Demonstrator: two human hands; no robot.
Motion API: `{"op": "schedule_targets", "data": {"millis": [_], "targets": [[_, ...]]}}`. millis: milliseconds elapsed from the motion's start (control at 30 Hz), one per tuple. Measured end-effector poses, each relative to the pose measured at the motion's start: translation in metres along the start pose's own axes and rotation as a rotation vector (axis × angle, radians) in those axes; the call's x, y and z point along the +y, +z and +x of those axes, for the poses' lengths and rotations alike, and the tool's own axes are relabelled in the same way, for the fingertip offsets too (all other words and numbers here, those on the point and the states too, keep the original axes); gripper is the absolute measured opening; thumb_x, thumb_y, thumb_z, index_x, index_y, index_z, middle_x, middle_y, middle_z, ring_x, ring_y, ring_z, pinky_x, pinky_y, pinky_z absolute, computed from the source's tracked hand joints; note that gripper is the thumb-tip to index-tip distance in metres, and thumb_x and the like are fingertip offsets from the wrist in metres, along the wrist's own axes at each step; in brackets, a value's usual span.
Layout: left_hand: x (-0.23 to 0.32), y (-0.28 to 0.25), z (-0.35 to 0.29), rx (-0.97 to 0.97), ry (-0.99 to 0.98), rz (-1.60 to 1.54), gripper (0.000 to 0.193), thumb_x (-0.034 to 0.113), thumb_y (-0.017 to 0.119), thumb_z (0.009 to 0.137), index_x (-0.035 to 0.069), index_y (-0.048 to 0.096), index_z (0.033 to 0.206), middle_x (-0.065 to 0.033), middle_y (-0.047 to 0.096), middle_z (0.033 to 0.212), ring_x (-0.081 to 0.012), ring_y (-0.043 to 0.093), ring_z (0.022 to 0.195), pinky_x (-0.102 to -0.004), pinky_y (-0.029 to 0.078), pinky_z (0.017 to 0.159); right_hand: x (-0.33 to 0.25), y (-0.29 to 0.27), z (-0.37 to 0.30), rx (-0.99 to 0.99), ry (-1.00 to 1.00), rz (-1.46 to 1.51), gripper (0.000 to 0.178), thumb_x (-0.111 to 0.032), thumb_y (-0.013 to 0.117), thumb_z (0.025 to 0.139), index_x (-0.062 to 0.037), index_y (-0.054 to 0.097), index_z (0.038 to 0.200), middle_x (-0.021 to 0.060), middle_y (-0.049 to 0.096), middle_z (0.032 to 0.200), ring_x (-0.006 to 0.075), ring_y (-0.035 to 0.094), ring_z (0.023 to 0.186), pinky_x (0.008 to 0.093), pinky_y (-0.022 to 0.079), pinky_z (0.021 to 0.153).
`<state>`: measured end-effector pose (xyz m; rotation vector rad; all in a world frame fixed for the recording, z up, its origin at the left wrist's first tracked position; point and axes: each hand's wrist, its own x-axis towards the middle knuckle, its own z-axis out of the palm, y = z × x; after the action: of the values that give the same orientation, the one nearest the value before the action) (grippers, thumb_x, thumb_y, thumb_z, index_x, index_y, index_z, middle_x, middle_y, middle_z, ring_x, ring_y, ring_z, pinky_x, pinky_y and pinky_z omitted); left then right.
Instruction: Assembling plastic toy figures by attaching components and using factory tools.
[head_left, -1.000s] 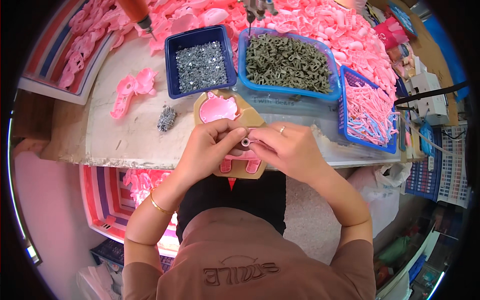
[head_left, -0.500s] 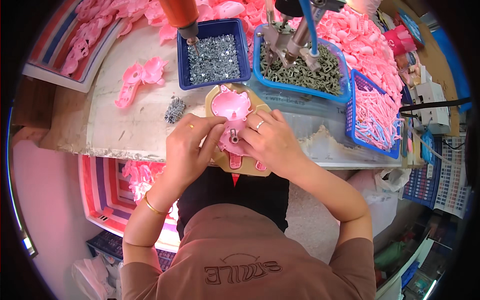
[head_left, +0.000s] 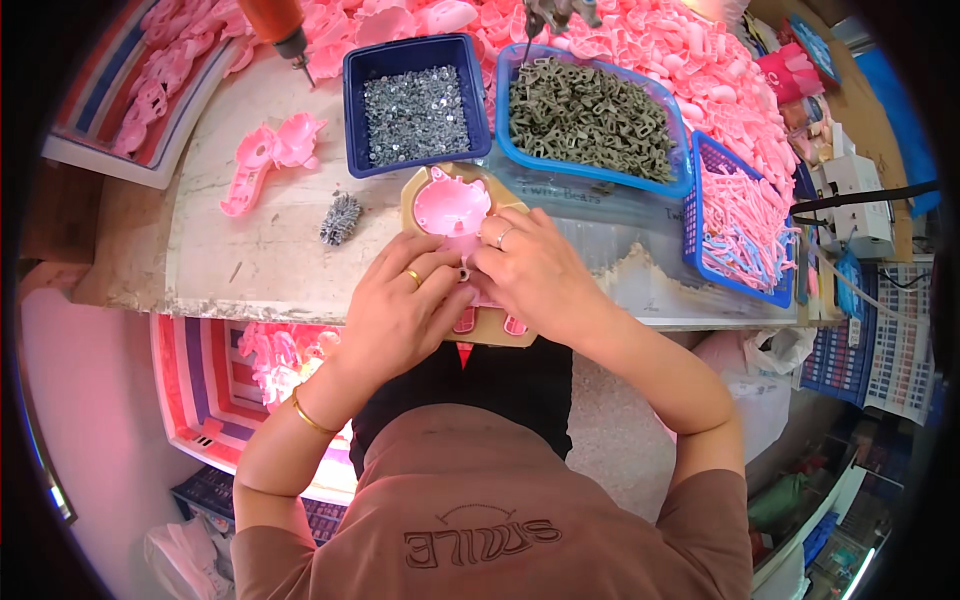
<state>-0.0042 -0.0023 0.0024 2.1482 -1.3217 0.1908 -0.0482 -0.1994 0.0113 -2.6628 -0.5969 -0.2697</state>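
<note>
A pink plastic toy shell half (head_left: 452, 208) lies hollow side up in a tan fixture (head_left: 413, 192) at the table's near edge. Both my hands bend over its lower part. My left hand (head_left: 405, 300) has its fingers curled and pressed onto the shell from the left. My right hand (head_left: 535, 268) presses in from the right, thumb and fingertips bunched against the shell's middle. Between the fingertips shows a small greyish fitting (head_left: 463, 274), largely covered. Two pink foot-like ends (head_left: 466, 320) stick out below my fingers.
Behind the fixture stand a navy tray of small screws (head_left: 415, 110) and a blue tub of dark green clips (head_left: 595, 120). An orange power screwdriver (head_left: 275, 20) hangs above left. A pink shell (head_left: 270, 160), a spiky grey cluster (head_left: 341, 218) and a basket of pink sticks (head_left: 745, 230) lie around.
My left fingers have spread lower over the shell and cover more of it and the fitting. The hanging screwdriver and the metal tool head sit higher in view, and the screwdriver further left.
</note>
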Motion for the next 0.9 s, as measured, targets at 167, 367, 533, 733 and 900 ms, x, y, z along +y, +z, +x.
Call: {"op": "schedule_targets", "data": {"millis": [167,367,533,733,900], "targets": [[0.002,0.014,-0.009,0.098,0.011,0.051,0.018,0.01,0.072,0.08,0.001,0.063,0.094,-0.0105,0.063,0.111,-0.0327,0.057,0.112,-0.046,0.047,0.102,-0.004,0.003,-0.001,0.03,-0.002,-0.065,0.012,-0.011,0.074,0.074,-0.0057,0.065,0.08,0.0057,0.058,0.091,0.0241,0.058,0.097,0.0383,0.042,0.081],[0.005,0.016,-0.009,0.079,-0.047,0.034,0.019,0.006,0.071,0.08,0.0,0.066,0.097,-0.0121,0.064,0.11,-0.0355,0.058,0.114,-0.0495,0.045,0.104,0.003,0.009,0.0,0.035,-0.043,-0.057,0.012,-0.012,0.074,0.074,-0.0068,0.066,0.081,0.0055,0.058,0.091,0.0237,0.057,0.097,0.0379,0.042,0.08],[0.002,0.014,-0.009,0.071,-0.02,0.063,0.019,0.01,0.072,0.081,0.002,0.063,0.096,-0.0107,0.061,0.111,-0.0329,0.056,0.114,-0.0483,0.046,0.103,-0.001,-0.002,-0.01,0.063,0.009,0.018,0.015,-0.015,0.075,0.074,-0.0079,0.067,0.084,0.0056,0.057,0.09,0.0242,0.057,0.095,0.0385,0.042,0.079],[0.006,0.015,-0.01,0.075,-0.066,0.048,0.018,0.005,0.071,0.082,0.0,0.065,0.098,-0.0121,0.064,0.108,-0.0361,0.057,0.115,-0.0495,0.045,0.103,0.002,-0.014,-0.03,0.059,0.207,0.024,0.016,-0.016,0.077,0.075,-0.0085,0.065,0.082,0.005,0.055,0.084,0.0263,0.056,0.085,0.0396,0.043,0.072],[0.005,0.017,-0.009,0.078,-0.052,0.051,0.018,0.007,0.072,0.081,0.001,0.064,0.097,-0.0113,0.063,0.109,-0.0347,0.056,0.115,-0.0491,0.045,0.103,0.005,-0.012,-0.032,0.153,0.197,0.014,0.014,-0.015,0.077,0.074,-0.0084,0.065,0.079,0.0045,0.055,0.082,0.0262,0.057,0.083,0.0398,0.043,0.071]]}}
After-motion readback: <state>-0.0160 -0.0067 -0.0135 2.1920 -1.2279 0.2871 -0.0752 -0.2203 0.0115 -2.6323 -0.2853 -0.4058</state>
